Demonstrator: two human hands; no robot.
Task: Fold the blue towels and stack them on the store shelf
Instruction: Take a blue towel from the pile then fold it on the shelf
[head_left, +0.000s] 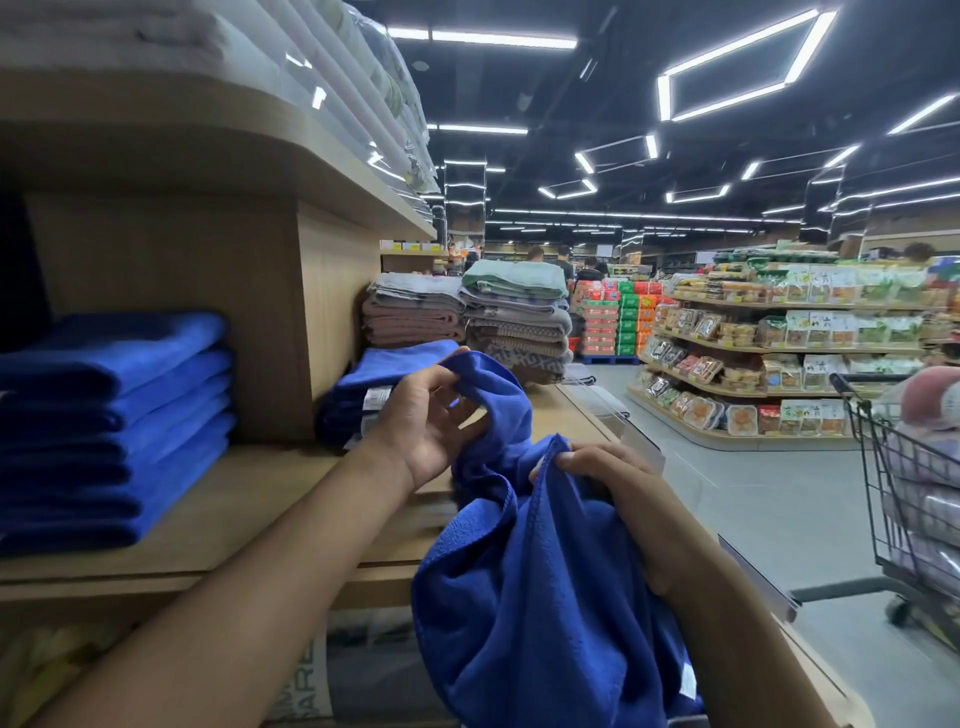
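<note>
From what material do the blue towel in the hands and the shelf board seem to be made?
Blue towel: it looks like soft microfibre or fleece, matte, with a fine nap and a stitched hem; it hangs in limp folds. Shelf board: wood-look, probably laminate, light tan with straight grain lines and a smooth, dull surface.

Open shelf board at center, hemmed in at nine and twelve o'clock

A bare stretch of the wooden shelf (249, 499) lay open between the stack of folded blue towels (109, 426) at nine o'clock and a lower pile of blue towels (374, 384) at twelve o'clock. A wooden divider panel (291, 312) stood upright behind that gap, and the upper shelf board (208, 150) capped the room above. The unfolded blue towel (540, 587), bunched in the left hand (431, 421) and right hand (618, 483), filled the space at five o'clock. A shopping cart (904, 499) blocked the aisle at three o'clock.
</note>
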